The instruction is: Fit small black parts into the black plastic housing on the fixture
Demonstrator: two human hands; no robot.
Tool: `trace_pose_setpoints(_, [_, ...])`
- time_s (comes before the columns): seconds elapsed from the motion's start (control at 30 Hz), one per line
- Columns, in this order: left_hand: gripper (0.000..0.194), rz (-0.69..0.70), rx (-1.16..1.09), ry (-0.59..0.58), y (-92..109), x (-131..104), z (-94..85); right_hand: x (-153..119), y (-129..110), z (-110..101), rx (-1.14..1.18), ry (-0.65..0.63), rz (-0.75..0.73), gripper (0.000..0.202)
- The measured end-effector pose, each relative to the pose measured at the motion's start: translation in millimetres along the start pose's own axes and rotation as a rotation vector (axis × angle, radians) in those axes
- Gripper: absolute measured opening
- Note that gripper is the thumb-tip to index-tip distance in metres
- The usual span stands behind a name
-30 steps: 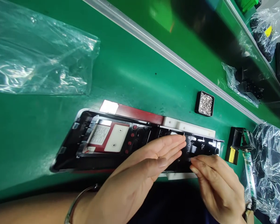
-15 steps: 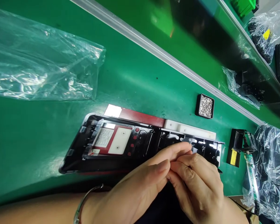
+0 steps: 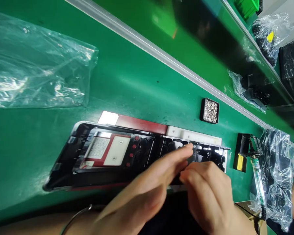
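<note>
Showing a long black plastic frame (image 3: 112,156) lying flat on a red-and-white fixture (image 3: 186,133) at the near edge of the green desk (image 3: 137,88), with both hands working at its right-hand third. The left hand (image 3: 147,192) reaches across the frame with fingers extended and close together, the fingertips (image 3: 186,150) resting on the frame's inner ribs; no separate part can be made out inside it. The right hand (image 3: 208,192) lies just beside it, fingers curled downward onto the near edge of the frame (whether a small piece is pinched beneath them cannot be told, since the hand hides the spot and both hands are blurred). A thin bangle (image 3: 74,217) circles the left wrist. As to progress, the frame appears already seated in its fixture, and the hands seem to be pressing or aligning something at the right end. The black tray of small screws (image 3: 210,111) stands apart behind the frame, untouched by either hand, and the screwdriver-like tool (image 3: 258,173) rests at the right beside crumpled plastic wrapping (image 3: 276,169), so fastening is judged still outstanding. A large clear bag (image 3: 36,68) lies far left.
</note>
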State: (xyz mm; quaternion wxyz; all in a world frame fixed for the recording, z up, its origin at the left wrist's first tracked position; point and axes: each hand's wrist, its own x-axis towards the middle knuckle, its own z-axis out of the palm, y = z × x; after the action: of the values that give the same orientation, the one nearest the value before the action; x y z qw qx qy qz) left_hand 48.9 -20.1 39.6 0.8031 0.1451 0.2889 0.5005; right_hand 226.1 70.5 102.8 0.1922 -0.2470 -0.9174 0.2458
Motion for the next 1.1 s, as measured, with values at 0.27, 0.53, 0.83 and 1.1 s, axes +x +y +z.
trace_pose_setpoints(0.27, [0.067, 0.172, -0.177, 0.257, 4.3, 14.2, 19.0, -6.1, 31.6, 6.4, -0.117, 0.112, 0.044, 0.014])
trace_pose_setpoints(0.53, [0.052, 0.181, -0.233, 0.335, 9.9, 13.8, 26.3, -5.7, 37.6, 9.2, -0.122, 0.084, 0.019, 0.017])
trace_pose_setpoints(0.83, [0.047, 0.161, -0.245, 0.334, 14.3, 15.2, 23.3, -10.3, 29.4, -5.5, -0.194, -0.081, -0.01, 0.026])
trace_pose_setpoints(1.1, [0.056, 0.156, -0.234, 0.309, 10.4, 19.3, 19.6, -9.3, 31.8, 0.0, -0.139, -0.019, -0.027, 0.027])
